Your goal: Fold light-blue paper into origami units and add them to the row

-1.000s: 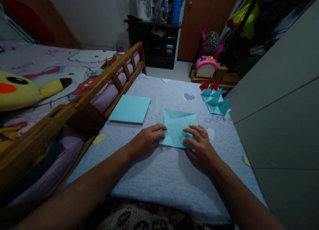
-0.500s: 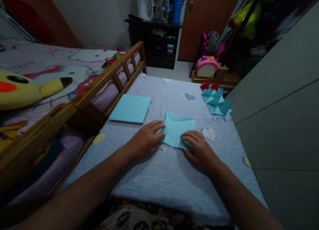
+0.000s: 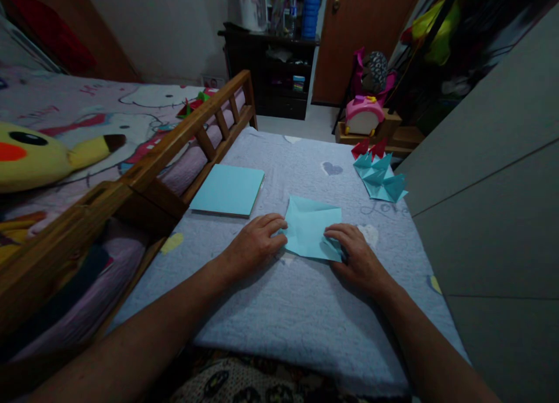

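Observation:
A light blue sheet of paper (image 3: 311, 231), partly folded with creases showing, lies on the grey blanket (image 3: 288, 310) in front of me. My left hand (image 3: 255, 243) rests on the blanket with its fingers laid against the sheet's left edge. My right hand (image 3: 356, 255) lies at the sheet's near right corner, fingers pressing flat on the paper. Neither hand lifts the sheet off the blanket.
A stack of light blue paper squares (image 3: 227, 189) lies to the left, beside a wooden bed rail (image 3: 174, 147). Folded blue and red paper shapes (image 3: 378, 173) sit at the far right. A grey cabinet (image 3: 493, 176) bounds the right side. A yellow plush toy (image 3: 43, 155) lies on the bed.
My right hand has slid along the sheet's near edge to its right corner. The sheet lies flatter than before. My left hand has hardly moved.

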### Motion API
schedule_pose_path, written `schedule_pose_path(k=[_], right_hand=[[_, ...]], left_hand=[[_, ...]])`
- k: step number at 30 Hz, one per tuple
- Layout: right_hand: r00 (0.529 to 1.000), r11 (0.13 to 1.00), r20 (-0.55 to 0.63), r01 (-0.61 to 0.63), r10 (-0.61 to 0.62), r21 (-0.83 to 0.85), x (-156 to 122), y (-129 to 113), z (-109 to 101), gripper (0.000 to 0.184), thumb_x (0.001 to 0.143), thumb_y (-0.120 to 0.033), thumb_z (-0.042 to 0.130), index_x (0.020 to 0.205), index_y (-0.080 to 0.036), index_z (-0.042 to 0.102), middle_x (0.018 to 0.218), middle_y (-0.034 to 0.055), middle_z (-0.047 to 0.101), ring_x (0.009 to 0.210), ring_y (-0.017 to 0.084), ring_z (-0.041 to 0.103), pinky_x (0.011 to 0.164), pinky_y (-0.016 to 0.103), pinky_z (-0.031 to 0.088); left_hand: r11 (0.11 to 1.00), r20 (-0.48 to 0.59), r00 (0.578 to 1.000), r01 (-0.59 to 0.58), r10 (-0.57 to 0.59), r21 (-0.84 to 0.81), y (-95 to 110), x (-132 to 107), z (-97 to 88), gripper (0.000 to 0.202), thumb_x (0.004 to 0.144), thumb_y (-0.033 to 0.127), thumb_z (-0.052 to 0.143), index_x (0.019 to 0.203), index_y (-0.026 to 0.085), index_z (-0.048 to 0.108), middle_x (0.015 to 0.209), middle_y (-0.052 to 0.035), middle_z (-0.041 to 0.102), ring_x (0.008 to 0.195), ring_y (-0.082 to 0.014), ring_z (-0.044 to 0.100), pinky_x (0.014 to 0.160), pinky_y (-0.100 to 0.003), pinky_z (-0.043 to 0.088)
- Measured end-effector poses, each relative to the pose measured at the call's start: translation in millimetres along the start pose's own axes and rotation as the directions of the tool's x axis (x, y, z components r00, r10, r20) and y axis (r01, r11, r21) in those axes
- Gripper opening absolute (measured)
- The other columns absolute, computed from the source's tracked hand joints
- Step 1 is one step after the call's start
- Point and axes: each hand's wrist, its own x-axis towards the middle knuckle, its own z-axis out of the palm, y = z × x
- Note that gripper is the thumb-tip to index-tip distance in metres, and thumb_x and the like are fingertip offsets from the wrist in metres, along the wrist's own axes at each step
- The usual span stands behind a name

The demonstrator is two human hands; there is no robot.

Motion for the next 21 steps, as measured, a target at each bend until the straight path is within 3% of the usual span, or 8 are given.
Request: schedule_pose_path(k=[6,15,21], right_hand=[[0.998,1.0,-0.056,-0.02,0.02,-0.002,1,-1,0,0.036,0.073,-0.001,0.051,0.1,-0.022,0.064,0.12,0.0116,0.064,0.114,0.03,0.056,0.097,0.053,0.046],[0.998,0.999,-0.054,0.023,-0.024,-0.024,2,-5,1,0.023,0.082,-0.009,0.056,0.101,-0.021,0.064,0.119,0.011,0.065,0.115,0.029,0.055,0.099,0.053,0.044],[0.997,0.993,-0.062,-0.044,0.037,-0.106,1,-3,4,0.04,0.079,-0.008,0.058,0.116,-0.02,0.062,0.131,0.0148,0.059,0.123,0.033,0.049,0.102,0.056,0.04]], left_hand=[[0.999,-0.057,0.997,0.045,-0.045,-0.006,-1,0,-1.7,0.018,0.09,0.005,0.055,0.086,0.015,0.068,0.112,-0.0123,0.066,0.114,-0.0281,0.056,0.095,-0.047,0.054],[0.99,-0.139,0.983,0.132,-0.123,0.058,-8,-2,0.2,0.021,0.083,-0.002,0.056,0.086,0.015,0.068,0.114,-0.0139,0.064,0.111,-0.0298,0.055,0.09,-0.047,0.055],[0.988,-0.129,0.981,0.141,-0.148,-0.062,-11,-4,3.6,0.026,0.079,-0.005,0.052,0.088,0.015,0.065,0.114,-0.0127,0.063,0.105,-0.026,0.059,0.088,-0.043,0.056]])
